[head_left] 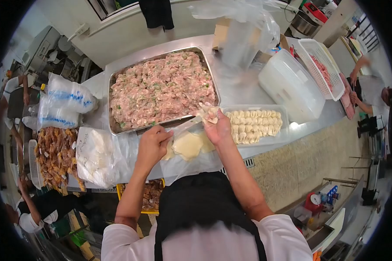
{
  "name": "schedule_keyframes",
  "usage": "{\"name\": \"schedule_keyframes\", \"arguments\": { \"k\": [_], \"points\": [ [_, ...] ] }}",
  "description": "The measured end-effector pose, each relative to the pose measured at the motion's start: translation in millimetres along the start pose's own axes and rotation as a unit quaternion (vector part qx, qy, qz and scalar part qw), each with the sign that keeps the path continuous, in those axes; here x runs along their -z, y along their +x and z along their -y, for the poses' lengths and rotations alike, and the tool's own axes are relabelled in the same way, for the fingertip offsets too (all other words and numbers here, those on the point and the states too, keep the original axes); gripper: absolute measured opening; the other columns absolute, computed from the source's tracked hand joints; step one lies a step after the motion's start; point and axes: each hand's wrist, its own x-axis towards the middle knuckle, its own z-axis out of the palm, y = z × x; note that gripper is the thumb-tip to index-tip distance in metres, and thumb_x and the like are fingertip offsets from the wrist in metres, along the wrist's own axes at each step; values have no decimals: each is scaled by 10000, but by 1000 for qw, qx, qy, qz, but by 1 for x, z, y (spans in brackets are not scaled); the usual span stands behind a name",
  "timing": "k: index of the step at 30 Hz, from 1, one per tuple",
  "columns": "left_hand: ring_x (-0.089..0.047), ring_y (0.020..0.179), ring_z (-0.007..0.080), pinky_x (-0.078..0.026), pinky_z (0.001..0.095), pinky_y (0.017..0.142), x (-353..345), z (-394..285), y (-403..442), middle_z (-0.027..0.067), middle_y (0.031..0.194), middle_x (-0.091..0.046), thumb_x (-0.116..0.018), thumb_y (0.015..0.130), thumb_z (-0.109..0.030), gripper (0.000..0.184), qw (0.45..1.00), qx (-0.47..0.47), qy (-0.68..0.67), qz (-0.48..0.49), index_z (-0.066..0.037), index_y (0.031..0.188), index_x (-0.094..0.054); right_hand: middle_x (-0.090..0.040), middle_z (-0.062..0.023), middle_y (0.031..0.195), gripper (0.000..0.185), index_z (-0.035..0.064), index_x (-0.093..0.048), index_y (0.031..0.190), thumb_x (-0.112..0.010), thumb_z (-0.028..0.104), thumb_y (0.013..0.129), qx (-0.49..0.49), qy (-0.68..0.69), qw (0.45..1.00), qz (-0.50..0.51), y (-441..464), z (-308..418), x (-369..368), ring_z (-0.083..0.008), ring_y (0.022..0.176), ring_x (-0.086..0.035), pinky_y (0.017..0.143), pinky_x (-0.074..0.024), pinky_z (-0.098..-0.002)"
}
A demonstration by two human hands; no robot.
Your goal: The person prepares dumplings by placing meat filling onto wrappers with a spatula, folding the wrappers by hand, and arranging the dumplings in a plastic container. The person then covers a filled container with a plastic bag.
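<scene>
My right hand point(218, 129) cups a thin dumpling wrapper point(209, 115) with some pinkish filling on it. My left hand point(155, 142) is closed around the end of a pale, flat spreader point(185, 128), whose far end reaches toward that wrapper. A stack of round, yellowish wrappers point(188, 145) lies on plastic between and below my hands. Just beyond stands a large metal tray point(217, 93) full of minced meat point(161, 89) with green bits. Beside my right hand, a clear plastic container point(285, 126) holds rows of folded dumplings point(253, 126).
On the left are bagged packs point(67, 102), browned meat pieces point(59, 154) and a white plastic bag point(93, 156). A white tub point(292, 87) and a white basket point(318, 61) with meat stand at right. Other people work at both sides. A yellow crate point(150, 212) is below the table.
</scene>
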Motion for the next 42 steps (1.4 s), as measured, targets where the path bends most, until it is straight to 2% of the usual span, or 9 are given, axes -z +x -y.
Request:
{"name": "schedule_keyframes", "arguments": {
  "k": [10, 19, 23, 26, 29, 30, 35, 40, 42],
  "points": [
    [-620, 680, 260, -478, 354, 605, -6, -32, 5, 116, 784, -607, -716, 791, 66, 242, 999, -41, 3, -3, -29, 1010, -758, -585, -158, 1304, 384, -42, -493, 1303, -323, 237, 1101, 61, -16, 998, -9, -1, 11, 11, -289, 1237, -563, 1102, -439, -436],
    [-629, 709, 223, -489, 324, 630, -15, -20, 19, 103, 809, -669, -720, 779, 70, 246, 996, -34, -81, -3, -17, 1005, -762, -544, -160, 1385, 508, -56, -446, 1385, -531, 80, 903, 4, -72, 961, 268, -19, 29, 25, -289, 1277, -548, 1096, -440, -431],
    [-631, 705, 222, -486, 324, 635, 2, -35, 19, 108, 819, -686, -717, 771, 75, 250, 994, -12, -105, 31, -14, 999, -766, -626, -152, 1286, 653, -21, -499, 1364, -629, -101, 729, 224, -428, 857, 181, -23, 19, 32, -237, 1143, -633, 960, -516, -349],
    [-632, 726, 222, -487, 332, 656, 8, -43, 17, 117, 811, -681, -715, 765, 81, 258, 990, 6, -58, 130, -11, 1001, -764, -727, -133, 828, 280, -15, -684, 1055, -743, 20, 784, 359, -630, 679, 118, -32, 15, 15, -189, 808, -717, 760, -550, -344],
    [-621, 687, 236, -476, 338, 640, 29, -42, 19, 134, 770, -662, -685, 782, 61, 261, 994, -4, -83, 73, -15, 1019, -763, -722, -142, 832, 172, -16, -702, 986, -729, 61, 835, 472, -680, 542, 147, -18, 29, 35, -192, 781, -706, 726, -538, -353],
    [-622, 694, 223, -472, 325, 640, 39, -38, 20, 130, 786, -668, -685, 788, 60, 256, 996, -10, -78, 40, -7, 1024, -760, -712, -145, 794, 141, -25, -714, 960, -660, 92, 902, 370, -682, 618, 125, -26, 41, 31, -203, 738, -688, 707, -525, -356],
    [-532, 670, 116, -409, 252, 607, 68, -15, 13, 72, 820, -653, -690, 816, 52, 244, 991, 51, -119, -26, 19, 1051, -745, -722, -133, 813, 226, -32, -712, 990, -598, 162, 982, 342, -642, 681, -79, -28, 134, 77, -185, 758, -670, 720, -518, -333],
    [-451, 641, 72, -364, 231, 582, 66, 7, -2, 35, 863, -639, -691, 817, 54, 271, 989, 94, -113, -14, 23, 1083, -734, -706, -174, 846, 327, -36, -710, 992, -563, 256, 1013, 409, -700, 568, -144, -54, 242, 104, -258, 790, -659, 749, -505, -388],
    [-446, 640, 73, -363, 232, 581, 64, 12, -4, 33, 856, -638, -691, 818, 51, 273, 988, 105, -110, -14, 19, 1086, -734, -690, -214, 912, 310, -37, -701, 955, -567, 241, 990, 326, -840, 412, -139, -55, 275, 125, -381, 824, -650, 774, -507, -464]
  ]
}}
